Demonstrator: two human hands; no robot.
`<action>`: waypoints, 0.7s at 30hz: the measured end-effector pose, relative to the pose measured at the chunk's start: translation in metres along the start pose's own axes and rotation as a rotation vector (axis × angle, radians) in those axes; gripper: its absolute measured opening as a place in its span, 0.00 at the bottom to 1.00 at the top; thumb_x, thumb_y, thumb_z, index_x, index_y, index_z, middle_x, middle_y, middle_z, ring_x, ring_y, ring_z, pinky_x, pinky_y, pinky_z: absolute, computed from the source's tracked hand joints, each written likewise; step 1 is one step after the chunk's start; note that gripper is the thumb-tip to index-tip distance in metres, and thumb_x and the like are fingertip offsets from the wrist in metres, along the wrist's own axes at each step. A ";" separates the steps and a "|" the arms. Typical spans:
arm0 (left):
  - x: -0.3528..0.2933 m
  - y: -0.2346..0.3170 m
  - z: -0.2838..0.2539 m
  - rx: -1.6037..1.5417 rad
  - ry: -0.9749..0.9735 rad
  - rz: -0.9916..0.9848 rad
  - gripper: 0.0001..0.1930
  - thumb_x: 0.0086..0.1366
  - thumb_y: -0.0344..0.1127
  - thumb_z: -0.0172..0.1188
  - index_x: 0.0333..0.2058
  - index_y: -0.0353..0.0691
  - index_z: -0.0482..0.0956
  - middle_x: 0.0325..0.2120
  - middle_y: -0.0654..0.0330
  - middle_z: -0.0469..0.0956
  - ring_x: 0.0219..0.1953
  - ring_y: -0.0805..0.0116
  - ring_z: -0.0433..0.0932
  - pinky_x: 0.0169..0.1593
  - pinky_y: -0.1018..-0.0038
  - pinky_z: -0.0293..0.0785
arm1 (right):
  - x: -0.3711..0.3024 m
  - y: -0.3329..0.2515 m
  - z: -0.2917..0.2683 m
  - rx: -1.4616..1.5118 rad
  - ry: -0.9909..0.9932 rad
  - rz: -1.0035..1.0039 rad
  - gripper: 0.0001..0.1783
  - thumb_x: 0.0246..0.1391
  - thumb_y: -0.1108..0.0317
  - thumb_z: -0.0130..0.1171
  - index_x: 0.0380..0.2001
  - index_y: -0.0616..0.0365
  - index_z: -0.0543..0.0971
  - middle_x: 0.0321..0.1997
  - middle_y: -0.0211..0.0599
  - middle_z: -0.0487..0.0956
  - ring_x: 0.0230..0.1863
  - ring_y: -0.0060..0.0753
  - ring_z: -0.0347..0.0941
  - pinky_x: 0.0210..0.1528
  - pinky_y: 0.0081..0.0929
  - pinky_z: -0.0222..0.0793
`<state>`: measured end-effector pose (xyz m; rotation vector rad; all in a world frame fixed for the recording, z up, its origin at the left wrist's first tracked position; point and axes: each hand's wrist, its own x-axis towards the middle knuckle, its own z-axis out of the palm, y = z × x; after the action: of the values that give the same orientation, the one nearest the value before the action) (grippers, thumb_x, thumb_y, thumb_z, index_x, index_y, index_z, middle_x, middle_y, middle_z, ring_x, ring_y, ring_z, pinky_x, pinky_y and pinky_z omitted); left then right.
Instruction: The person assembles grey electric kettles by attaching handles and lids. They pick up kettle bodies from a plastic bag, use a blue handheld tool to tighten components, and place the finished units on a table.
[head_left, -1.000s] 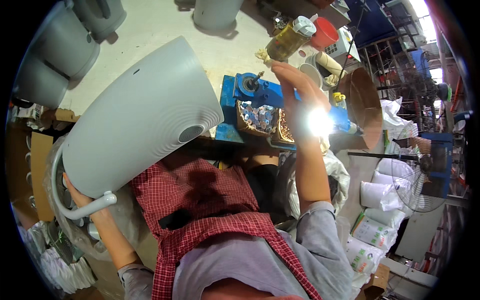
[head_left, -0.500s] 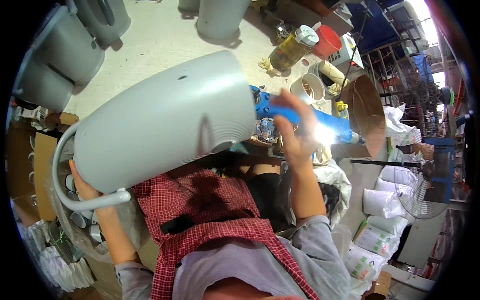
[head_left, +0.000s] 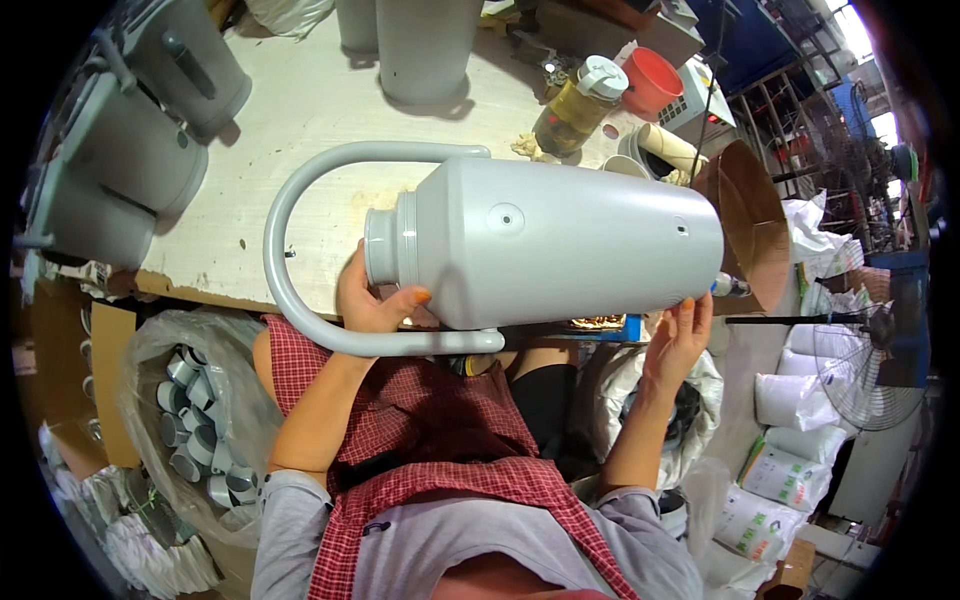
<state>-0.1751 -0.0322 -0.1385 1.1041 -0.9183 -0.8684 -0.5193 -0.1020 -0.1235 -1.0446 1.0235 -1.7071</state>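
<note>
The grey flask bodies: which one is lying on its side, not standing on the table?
The grey flask body with the curved handle, held sideways between the left hand and right hand. The other grey bodies stand upright at the back of the wooden table.

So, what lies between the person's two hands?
The grey jug body, lying on its side. The left hand grips it near the neck; the right hand supports its base. The head view shows this.
</note>
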 end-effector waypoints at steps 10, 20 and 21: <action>0.004 -0.004 0.001 -0.054 0.003 -0.039 0.37 0.47 0.52 0.74 0.49 0.31 0.71 0.40 0.56 0.77 0.43 0.69 0.76 0.48 0.73 0.72 | -0.001 0.013 -0.009 -0.014 -0.011 0.033 0.20 0.61 0.73 0.53 0.55 0.68 0.68 0.53 0.38 0.73 0.52 0.28 0.69 0.56 0.26 0.63; 0.009 -0.065 -0.039 0.189 0.206 -0.109 0.24 0.54 0.38 0.68 0.46 0.31 0.74 0.32 0.59 0.77 0.33 0.68 0.75 0.39 0.74 0.73 | -0.004 0.004 -0.008 -0.422 0.137 0.143 0.16 0.56 0.71 0.57 0.47 0.64 0.76 0.38 0.31 0.77 0.38 0.23 0.71 0.42 0.24 0.68; 0.012 -0.078 -0.060 0.123 0.257 -0.028 0.24 0.55 0.39 0.67 0.46 0.30 0.74 0.34 0.57 0.79 0.35 0.66 0.77 0.39 0.72 0.74 | -0.006 0.011 -0.011 -0.464 0.090 -0.013 0.17 0.54 0.71 0.59 0.47 0.65 0.75 0.41 0.35 0.77 0.41 0.25 0.72 0.45 0.24 0.69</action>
<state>-0.1244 -0.0407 -0.2233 1.3045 -0.7505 -0.6802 -0.5253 -0.0973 -0.1385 -1.2704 1.5203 -1.5726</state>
